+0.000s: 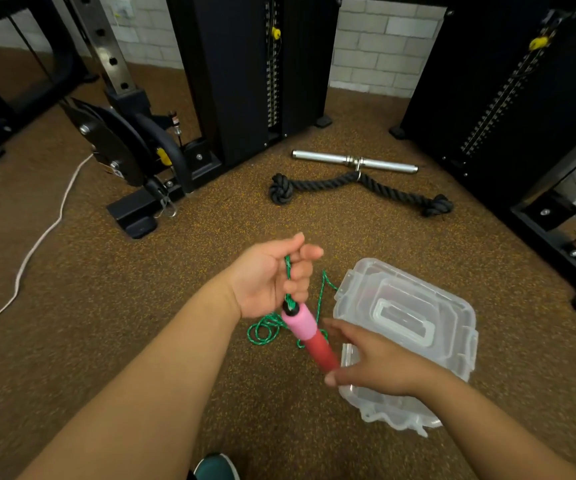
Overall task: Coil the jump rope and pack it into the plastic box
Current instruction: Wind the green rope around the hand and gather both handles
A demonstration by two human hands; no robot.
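Note:
The jump rope has a green speckled cord (265, 329) and a pink and red handle (309, 336). My left hand (274, 277) grips the cord just above the handle, so the handle hangs below my palm. My right hand (371, 360) pinches the red lower end of the handle between thumb and fingers. Loose loops of cord lie on the floor under both hands. The clear plastic box (452, 327) stands on the floor to the right with its lid on, partly behind my right hand.
A black knotted rope attachment (361, 190) and a metal bar (354, 161) lie on the floor further ahead. Black weight machines (245, 74) stand behind and to the right. A white cable (37, 237) runs across the brown floor at left. My shoe (215, 467) shows at the bottom edge.

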